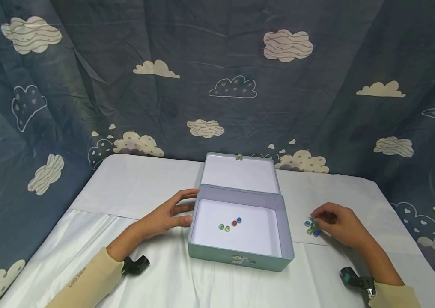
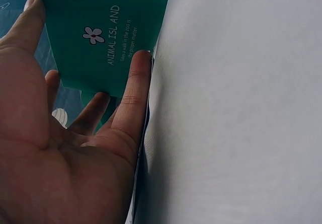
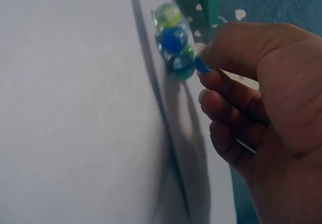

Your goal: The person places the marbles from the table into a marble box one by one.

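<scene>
A green tin box (image 1: 240,259) stands on the white cloth, its lid (image 1: 240,173) tipped back behind it. Inside lie several marbles: two greenish ones, a red marble (image 1: 234,223) and a blue marble (image 1: 239,220). My left hand (image 1: 169,216) rests its extended fingers against the box's left side; the left wrist view shows them touching the printed green wall (image 2: 100,12). Right of the box, my right hand (image 1: 341,224) pinches a blue marble (image 3: 203,65) between thumb and index finger. Beside those fingertips sits a cluster of blue and green marbles (image 3: 173,39) on the cloth.
The white cloth (image 1: 156,265) covers the table and has a fold line running across it. A dark blue curtain with cloud prints (image 1: 202,51) hangs behind and along both sides. A black wrist device (image 1: 135,265) is strapped on the left wrist, another on the right.
</scene>
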A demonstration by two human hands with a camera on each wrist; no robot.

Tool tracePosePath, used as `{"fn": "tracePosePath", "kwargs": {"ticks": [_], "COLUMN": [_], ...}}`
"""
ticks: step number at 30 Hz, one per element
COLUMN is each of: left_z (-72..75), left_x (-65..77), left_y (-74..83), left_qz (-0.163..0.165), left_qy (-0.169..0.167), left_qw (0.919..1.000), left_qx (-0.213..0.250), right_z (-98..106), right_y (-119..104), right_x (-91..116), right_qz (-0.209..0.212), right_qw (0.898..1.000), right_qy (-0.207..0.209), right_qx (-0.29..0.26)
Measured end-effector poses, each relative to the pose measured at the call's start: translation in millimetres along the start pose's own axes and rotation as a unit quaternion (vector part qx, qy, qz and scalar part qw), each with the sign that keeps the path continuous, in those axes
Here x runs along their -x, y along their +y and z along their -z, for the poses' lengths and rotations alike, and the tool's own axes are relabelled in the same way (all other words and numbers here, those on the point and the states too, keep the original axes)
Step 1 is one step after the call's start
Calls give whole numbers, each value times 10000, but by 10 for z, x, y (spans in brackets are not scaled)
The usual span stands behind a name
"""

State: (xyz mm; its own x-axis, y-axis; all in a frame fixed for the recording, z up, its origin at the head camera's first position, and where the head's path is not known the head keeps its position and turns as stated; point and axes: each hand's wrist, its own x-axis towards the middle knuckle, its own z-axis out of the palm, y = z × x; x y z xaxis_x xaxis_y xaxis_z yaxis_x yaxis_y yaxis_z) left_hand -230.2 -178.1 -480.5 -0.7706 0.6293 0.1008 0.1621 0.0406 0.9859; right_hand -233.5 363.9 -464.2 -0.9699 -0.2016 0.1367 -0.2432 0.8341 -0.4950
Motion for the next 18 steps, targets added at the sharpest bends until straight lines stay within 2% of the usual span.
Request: {"fn": "tracePosePath", "kwargs": {"ticks": [5,18], "left_z": [-5,-6], "left_x": [-7,5], "left_y": [10,12], "left_qz": [16,-59], "left_qy": [-16,-8], "left_qw": [10000,10000], "left_qx": [-22,-2], "right_z": [37,96], "right_y": [-111,-547], "right_x": [-12,-16], "right_qz": [332,1200], "right_qw": [9991,9910], "right_qy": [263,520], "right_qx": [-61,-293]}}
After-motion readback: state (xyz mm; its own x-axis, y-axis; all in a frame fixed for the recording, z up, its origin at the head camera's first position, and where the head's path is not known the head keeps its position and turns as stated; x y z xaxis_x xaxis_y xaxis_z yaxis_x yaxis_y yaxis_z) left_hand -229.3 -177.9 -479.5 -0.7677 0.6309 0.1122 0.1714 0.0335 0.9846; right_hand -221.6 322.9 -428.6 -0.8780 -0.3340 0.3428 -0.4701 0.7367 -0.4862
